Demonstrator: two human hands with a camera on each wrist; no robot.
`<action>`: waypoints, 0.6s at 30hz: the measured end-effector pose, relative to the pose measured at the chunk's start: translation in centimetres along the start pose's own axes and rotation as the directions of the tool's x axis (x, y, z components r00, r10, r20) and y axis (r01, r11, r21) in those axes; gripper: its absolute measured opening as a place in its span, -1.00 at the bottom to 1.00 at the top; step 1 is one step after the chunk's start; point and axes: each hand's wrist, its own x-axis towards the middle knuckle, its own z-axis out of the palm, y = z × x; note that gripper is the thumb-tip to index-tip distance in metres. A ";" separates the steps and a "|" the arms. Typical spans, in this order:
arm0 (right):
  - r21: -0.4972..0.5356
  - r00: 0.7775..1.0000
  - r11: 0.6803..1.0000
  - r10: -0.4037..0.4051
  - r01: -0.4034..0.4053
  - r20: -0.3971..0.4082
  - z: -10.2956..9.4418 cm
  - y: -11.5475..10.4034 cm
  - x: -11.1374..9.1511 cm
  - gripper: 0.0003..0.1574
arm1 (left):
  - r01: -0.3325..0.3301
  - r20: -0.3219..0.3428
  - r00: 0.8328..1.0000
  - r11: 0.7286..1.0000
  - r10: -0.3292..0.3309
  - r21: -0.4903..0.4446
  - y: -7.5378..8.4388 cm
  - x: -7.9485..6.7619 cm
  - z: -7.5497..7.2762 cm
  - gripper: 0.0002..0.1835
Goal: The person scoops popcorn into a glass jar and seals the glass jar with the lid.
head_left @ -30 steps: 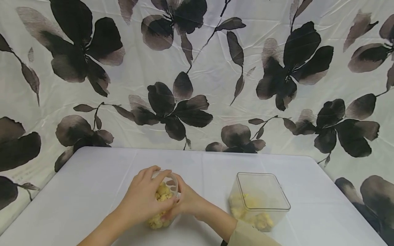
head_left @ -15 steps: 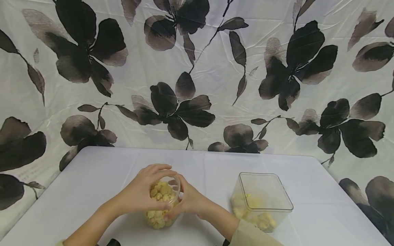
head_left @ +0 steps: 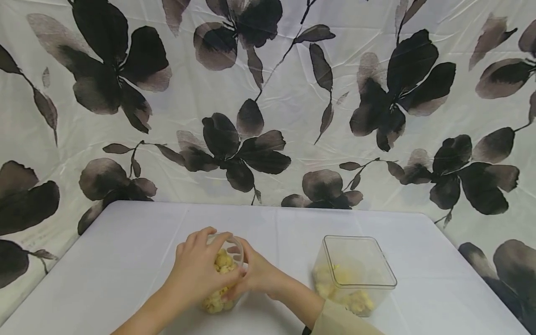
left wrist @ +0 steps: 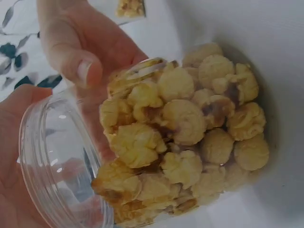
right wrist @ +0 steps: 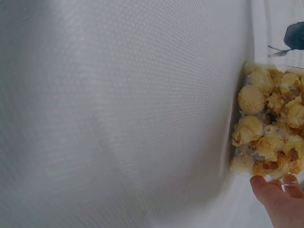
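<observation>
A clear plastic jar [head_left: 223,267] of popcorn stands on the white table at the centre left. My left hand [head_left: 196,267] curls over its top, fingers and thumb round the rim. Lower on the jar's right side, my right hand [head_left: 260,277] grips the body. In the left wrist view the popcorn [left wrist: 180,128] is rounded and pale golden, filling the lower part, while the clear screw lid [left wrist: 61,161] lies under the fingers at left. The right wrist view catches popcorn [right wrist: 270,128] through the jar wall, with fingertips [right wrist: 263,187] against it.
A square clear container [head_left: 364,260] stands to the right on the white-covered table [head_left: 427,270], with yellowish pieces at its bottom. A floral cloth [head_left: 268,93] hangs behind the table's far edge.
My left hand turned round the jar's top, its wrist swinging left, then turned back to about its earlier pose. My right hand and the jar stay in place.
</observation>
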 end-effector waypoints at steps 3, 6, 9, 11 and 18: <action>0.000 1.000 1.000 0.002 -0.002 0.006 -0.1 0.0 0.1 0.24 | -0.033 0.017 0.999 0.999 0.033 -0.009 -0.2 0.2 -0.3 -0.38; 0.007 1.000 1.000 0.006 -0.006 0.009 -0.1 -0.1 0.0 0.25 | -0.104 0.043 0.994 0.994 0.105 -0.032 -0.7 0.6 -0.7 -0.39; 0.007 1.000 1.000 0.011 -0.011 0.015 -0.2 -0.1 0.1 0.26 | -0.204 0.112 0.971 0.975 0.212 -0.084 -1.5 1.0 -1.3 -0.38; -0.001 1.000 1.000 0.016 -0.016 0.016 -0.3 0.0 0.1 0.26 | -0.256 0.169 0.946 0.958 0.276 -0.133 -2.1 1.4 -1.7 -0.37; -0.001 1.000 1.000 0.013 -0.013 0.022 -0.2 0.0 0.0 0.26 | -0.223 0.137 0.963 0.971 0.233 -0.087 -2.0 1.1 -1.8 -0.30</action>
